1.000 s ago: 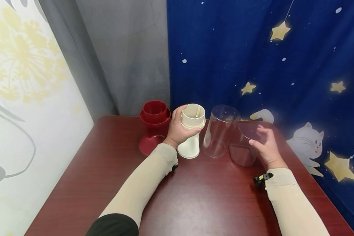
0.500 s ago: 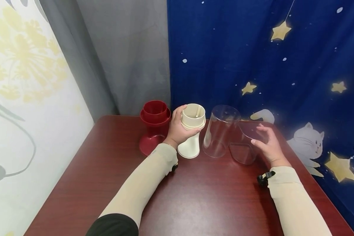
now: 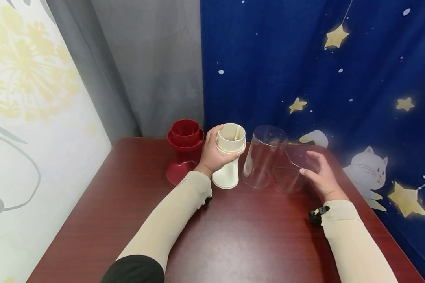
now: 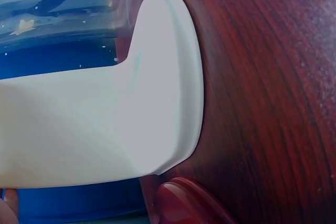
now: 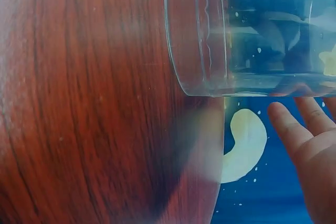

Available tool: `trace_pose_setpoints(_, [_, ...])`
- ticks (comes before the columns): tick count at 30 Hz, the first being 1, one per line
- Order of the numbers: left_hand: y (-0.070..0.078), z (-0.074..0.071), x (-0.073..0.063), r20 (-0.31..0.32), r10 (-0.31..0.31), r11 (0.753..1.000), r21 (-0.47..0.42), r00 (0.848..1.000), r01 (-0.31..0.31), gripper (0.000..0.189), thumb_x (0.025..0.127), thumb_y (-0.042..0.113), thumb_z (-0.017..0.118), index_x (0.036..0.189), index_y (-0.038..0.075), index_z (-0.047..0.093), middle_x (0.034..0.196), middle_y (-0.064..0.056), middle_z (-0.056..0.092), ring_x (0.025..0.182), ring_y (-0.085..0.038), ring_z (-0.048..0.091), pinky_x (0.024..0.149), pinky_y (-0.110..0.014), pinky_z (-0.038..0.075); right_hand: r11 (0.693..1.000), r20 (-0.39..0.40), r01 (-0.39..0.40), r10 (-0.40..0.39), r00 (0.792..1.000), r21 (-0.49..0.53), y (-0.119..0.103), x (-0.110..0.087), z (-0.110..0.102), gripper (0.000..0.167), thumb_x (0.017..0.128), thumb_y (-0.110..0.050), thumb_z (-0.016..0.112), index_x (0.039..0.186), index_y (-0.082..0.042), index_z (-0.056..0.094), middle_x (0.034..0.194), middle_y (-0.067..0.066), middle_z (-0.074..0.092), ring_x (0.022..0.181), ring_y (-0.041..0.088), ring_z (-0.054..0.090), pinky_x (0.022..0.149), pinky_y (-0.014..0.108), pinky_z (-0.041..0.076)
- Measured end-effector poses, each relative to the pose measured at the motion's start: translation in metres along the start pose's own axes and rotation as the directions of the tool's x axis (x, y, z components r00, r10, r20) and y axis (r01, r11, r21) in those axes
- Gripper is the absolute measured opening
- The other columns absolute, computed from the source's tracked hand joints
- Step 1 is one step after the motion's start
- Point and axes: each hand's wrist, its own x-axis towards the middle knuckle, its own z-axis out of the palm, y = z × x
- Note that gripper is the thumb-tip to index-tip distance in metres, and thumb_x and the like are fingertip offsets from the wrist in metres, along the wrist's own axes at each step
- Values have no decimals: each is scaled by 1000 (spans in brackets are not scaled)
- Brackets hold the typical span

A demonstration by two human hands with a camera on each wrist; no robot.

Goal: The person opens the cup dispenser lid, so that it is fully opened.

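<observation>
My left hand (image 3: 214, 155) grips the upper part of a cream stand (image 3: 227, 175), which stands upright with a flared base and a cup-like collar. Its smooth waist and foot fill much of the left wrist view. To its left stands a similar dark red stand (image 3: 185, 137). A tall clear cylinder (image 3: 258, 169) is on the other side, tilted slightly in the head view. My right hand (image 3: 324, 177) holds the upper part of a second clear container (image 3: 292, 157). In the right wrist view fingers (image 5: 287, 124) lie along its side; the thumb is out of sight there.
The dark red-brown wooden table (image 3: 226, 239) extends toward me from the row of things. Behind its far edge hang a grey curtain (image 3: 159, 70) and a blue star-patterned curtain (image 3: 255, 55). A pale patterned surface (image 3: 39, 102) lies along the left.
The bottom of the second clear container has risen slightly in the head view, and my right hand has shifted a little to the right. My left hand and both stands keep their places.
</observation>
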Motion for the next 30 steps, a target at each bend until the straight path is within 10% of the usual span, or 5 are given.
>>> trace_pose_setpoints(7, [2, -2, 2, 33, -43, 999, -19, 999, 44, 109, 67, 29, 98, 156, 30, 36, 159, -3, 41, 133, -24, 54, 108, -44, 53, 999, -17, 12, -12, 1000, -44, -2, 0, 0, 86, 94, 0, 74, 164, -5, 25, 164, 30, 33, 146, 54, 39, 90, 4, 46])
trace_pose_setpoints(14, [6, -2, 3, 60, -92, 995, -27, 994, 94, 109, 68, 33, 98, 158, 36, 35, 159, -1, 40, 133, -23, 53, 107, -45, 54, 998, -121, -34, 28, 992, -46, -9, -5, -6, 89, 95, -6, 75, 167, -13, 22, 167, 25, 33, 147, 49, 41, 117, 32, 45])
trace_pose_setpoints(19, [11, -8, 3, 78, -131, 990, -35, 988, 134, 112, 70, 32, 98, 161, 39, 32, 166, -1, 33, 139, -25, 48, 111, -49, 51, 999, -124, 1, -7, 992, -45, -19, -5, -7, 85, 96, -6, 74, 166, -14, 25, 166, 25, 36, 148, 44, 43, 109, 15, 46])
trace_pose_setpoints(23, [15, -14, 0, 92, -160, 987, -21, 983, 162, 122, 71, 35, 97, 165, 45, 21, 172, 0, 23, 153, -27, 35, 119, -54, 43, 999, -116, 35, -39, 992, -37, -30, -5, -7, 83, 96, -5, 74, 164, -14, 28, 165, 26, 35, 151, 42, 41, 119, 28, 43])
trace_pose_setpoints(30, [45, -40, -11, 138, -167, 985, -15, 976, 171, 121, 79, 41, 91, 167, 47, 7, 175, 3, 18, 159, -28, 26, 124, -57, 34, 986, -83, 107, -118, 990, -127, -48, -4, -11, 80, 95, -8, 74, 163, -12, 32, 162, 27, 39, 146, 41, 42, 123, 32, 36])
